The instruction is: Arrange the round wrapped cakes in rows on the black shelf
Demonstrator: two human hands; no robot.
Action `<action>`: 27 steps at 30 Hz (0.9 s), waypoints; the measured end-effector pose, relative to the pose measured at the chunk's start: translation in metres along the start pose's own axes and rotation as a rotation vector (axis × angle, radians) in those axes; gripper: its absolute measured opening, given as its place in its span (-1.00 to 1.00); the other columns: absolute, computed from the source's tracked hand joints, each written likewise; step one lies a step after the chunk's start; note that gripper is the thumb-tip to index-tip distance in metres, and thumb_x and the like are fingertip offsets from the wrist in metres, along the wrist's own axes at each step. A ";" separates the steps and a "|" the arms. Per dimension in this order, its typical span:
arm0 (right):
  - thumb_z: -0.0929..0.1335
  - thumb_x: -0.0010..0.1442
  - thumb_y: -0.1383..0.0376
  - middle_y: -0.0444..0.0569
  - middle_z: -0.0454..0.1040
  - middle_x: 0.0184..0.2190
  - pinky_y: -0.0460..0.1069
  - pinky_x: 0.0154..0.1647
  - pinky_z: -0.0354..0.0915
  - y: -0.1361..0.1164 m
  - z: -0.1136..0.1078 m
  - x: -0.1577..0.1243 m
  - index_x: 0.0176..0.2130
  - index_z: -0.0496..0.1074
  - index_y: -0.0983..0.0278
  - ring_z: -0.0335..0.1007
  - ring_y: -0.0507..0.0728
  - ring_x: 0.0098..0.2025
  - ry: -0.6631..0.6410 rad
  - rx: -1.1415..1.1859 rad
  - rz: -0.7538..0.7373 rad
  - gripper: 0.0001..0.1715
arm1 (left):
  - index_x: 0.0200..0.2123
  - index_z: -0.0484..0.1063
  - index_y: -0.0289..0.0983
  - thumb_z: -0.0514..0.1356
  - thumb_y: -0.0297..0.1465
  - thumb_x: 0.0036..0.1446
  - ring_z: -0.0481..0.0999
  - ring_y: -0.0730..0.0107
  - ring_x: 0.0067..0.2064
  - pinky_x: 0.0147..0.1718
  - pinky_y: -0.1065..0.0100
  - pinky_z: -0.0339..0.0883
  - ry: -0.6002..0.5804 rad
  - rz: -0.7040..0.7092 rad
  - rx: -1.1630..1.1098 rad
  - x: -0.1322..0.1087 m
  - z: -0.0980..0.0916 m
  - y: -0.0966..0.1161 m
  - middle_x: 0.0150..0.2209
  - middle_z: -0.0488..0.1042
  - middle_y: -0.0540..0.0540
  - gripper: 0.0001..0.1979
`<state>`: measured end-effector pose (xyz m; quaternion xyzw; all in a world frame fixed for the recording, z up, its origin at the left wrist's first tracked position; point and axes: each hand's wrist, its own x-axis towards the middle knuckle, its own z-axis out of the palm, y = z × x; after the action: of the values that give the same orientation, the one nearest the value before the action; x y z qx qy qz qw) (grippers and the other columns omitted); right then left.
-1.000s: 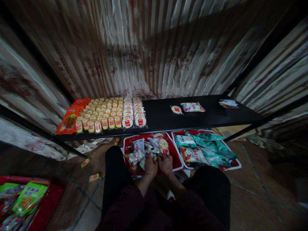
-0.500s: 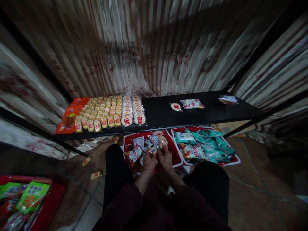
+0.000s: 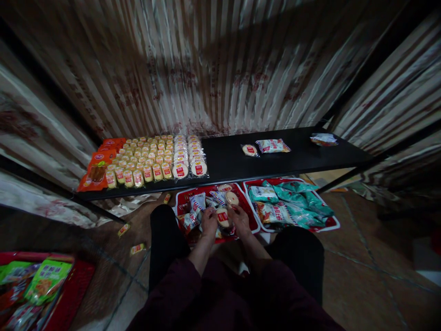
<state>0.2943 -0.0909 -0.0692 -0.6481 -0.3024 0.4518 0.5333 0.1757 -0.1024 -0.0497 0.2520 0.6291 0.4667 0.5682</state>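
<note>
Over the nearer red basket [image 3: 257,226] with a white rim, my left hand [image 3: 209,223] and my right hand [image 3: 240,220] are closed on opposite sides of a round wrapped cake [image 3: 223,218]. Its pale face and red label point up at me. Another round wrapped cake [image 3: 232,198] lies just beyond my right fingers. Striped snack bags [image 3: 198,202] fill the left part of this basket, beside my left hand. My fingertips are small and dim here, and the wrapper edges they pinch are hard to see.
On the black shelf [image 3: 223,158] stand rows of small yellow wrapped cakes [image 3: 148,158], round cakes [image 3: 199,168] and orange packets [image 3: 96,171]. A second basket [image 3: 336,225] holds teal bags. Several small packets [image 3: 137,248] lie on the floor. Another red basket [image 3: 77,289] is at lower left.
My hands have moved apart, and the round cake between them now shows its labelled face. The view has shifted slightly.
</note>
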 end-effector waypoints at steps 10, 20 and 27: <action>0.49 -0.29 0.21 -0.14 0.51 -0.56 -0.03 -0.53 0.36 -0.009 0.007 -0.006 -0.38 0.46 0.29 0.44 0.09 -0.52 0.045 0.240 0.212 -0.61 | -0.14 0.43 -0.31 0.17 -0.48 0.04 0.52 0.40 -0.23 -0.23 0.41 0.38 0.054 0.017 -0.009 0.006 -0.002 0.015 -0.22 0.53 -0.12 -0.74; 0.52 -0.27 0.14 -0.15 0.48 -0.60 -0.04 -0.51 0.37 -0.034 0.017 -0.011 -0.35 0.46 0.31 0.43 0.08 -0.54 0.020 0.318 0.163 -0.55 | 0.00 0.33 -0.29 0.20 -0.48 0.04 0.51 0.47 -0.36 -0.40 0.46 0.38 0.010 -0.058 0.052 0.008 -0.005 0.008 -0.17 0.51 -0.15 -0.60; 0.53 -0.29 0.12 -0.14 0.52 -0.45 -0.09 -0.45 0.38 -0.038 0.024 -0.020 -0.31 0.42 0.27 0.46 0.05 -0.44 -0.071 0.375 0.158 -0.49 | 0.01 0.33 -0.25 0.27 -0.44 -0.01 0.53 0.39 -0.23 -0.21 0.35 0.40 0.116 0.052 0.014 0.009 -0.003 0.006 -0.15 0.50 -0.16 -0.54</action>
<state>0.2682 -0.0885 -0.0276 -0.5428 -0.1796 0.5631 0.5967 0.1693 -0.0934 -0.0489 0.2447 0.6575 0.4906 0.5169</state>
